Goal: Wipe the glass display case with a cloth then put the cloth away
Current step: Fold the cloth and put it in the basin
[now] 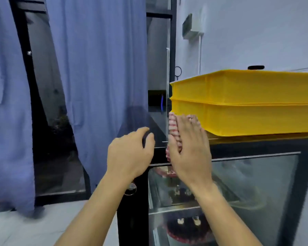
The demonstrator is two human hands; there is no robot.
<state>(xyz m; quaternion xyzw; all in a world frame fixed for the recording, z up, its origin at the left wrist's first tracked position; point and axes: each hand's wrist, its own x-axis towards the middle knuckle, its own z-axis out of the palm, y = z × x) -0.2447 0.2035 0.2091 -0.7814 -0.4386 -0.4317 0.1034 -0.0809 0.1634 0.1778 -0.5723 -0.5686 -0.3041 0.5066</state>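
A glass display case [256, 174] with a black frame fills the lower right, with cakes on its shelves inside. My right hand [190, 150] lies flat with straight fingers on a red-and-white striped cloth [173, 128], pressing it against the case's top left corner. My left hand [132, 153] is beside it at the case's left edge, fingers curled round the black corner post. Most of the cloth is hidden under my right hand.
Two stacked yellow trays [247, 103] sit on top of the case, right behind the cloth. A blue curtain [96, 68] hangs to the left over a dark window. A black vertical frame [172, 41] and a white wall stand behind.
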